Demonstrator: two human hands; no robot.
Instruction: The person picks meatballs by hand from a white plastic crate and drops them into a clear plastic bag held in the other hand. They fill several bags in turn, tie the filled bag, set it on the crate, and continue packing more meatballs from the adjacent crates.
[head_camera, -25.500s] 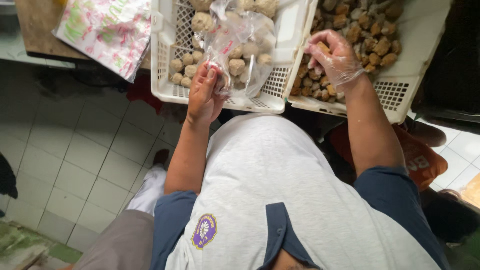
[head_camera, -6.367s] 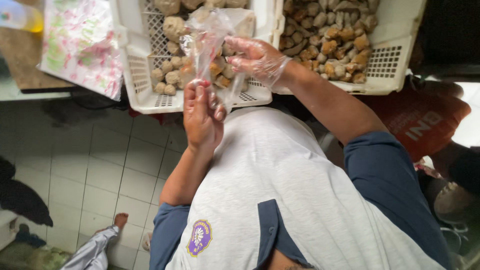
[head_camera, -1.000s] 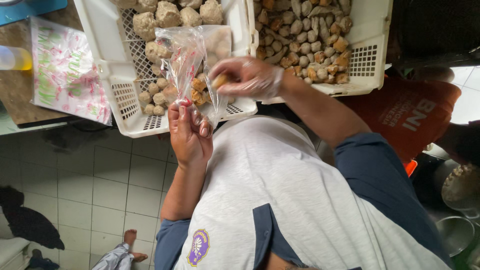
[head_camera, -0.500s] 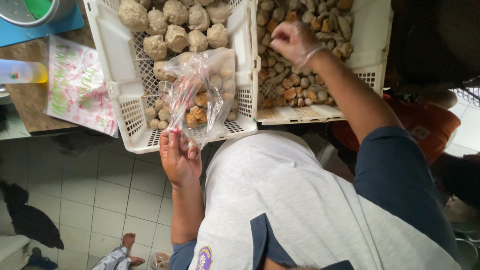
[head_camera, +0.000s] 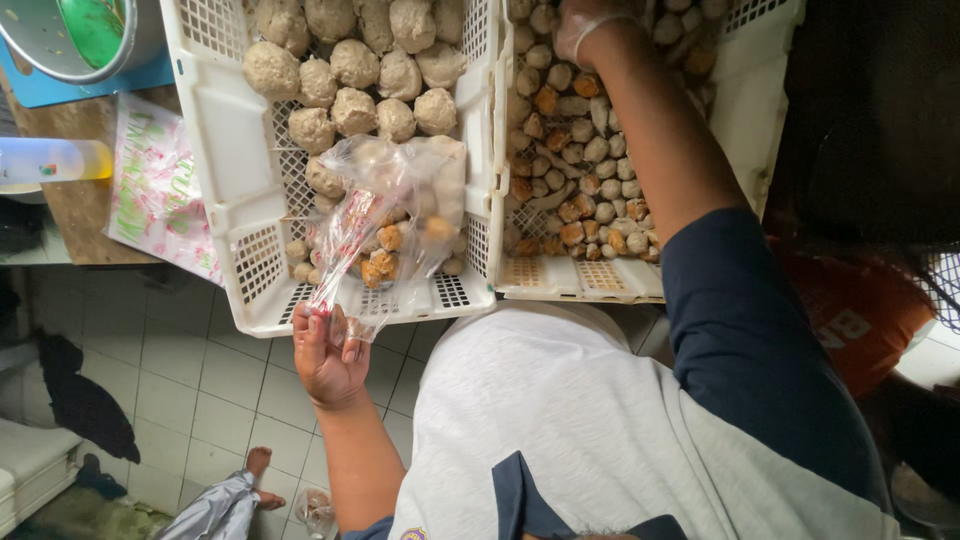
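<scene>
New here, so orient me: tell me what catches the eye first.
Two white slotted crates side by side, the left with big pale balls, the right with small brown ones. The left hand holds a clear plastic bag over the left crate; the gloved right hand digs in the right one.

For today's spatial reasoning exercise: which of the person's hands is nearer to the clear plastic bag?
Left. The left hand grips the clear plastic bag at its lower end, while the gloved right hand reaches into the right crate, well away from it.
</scene>
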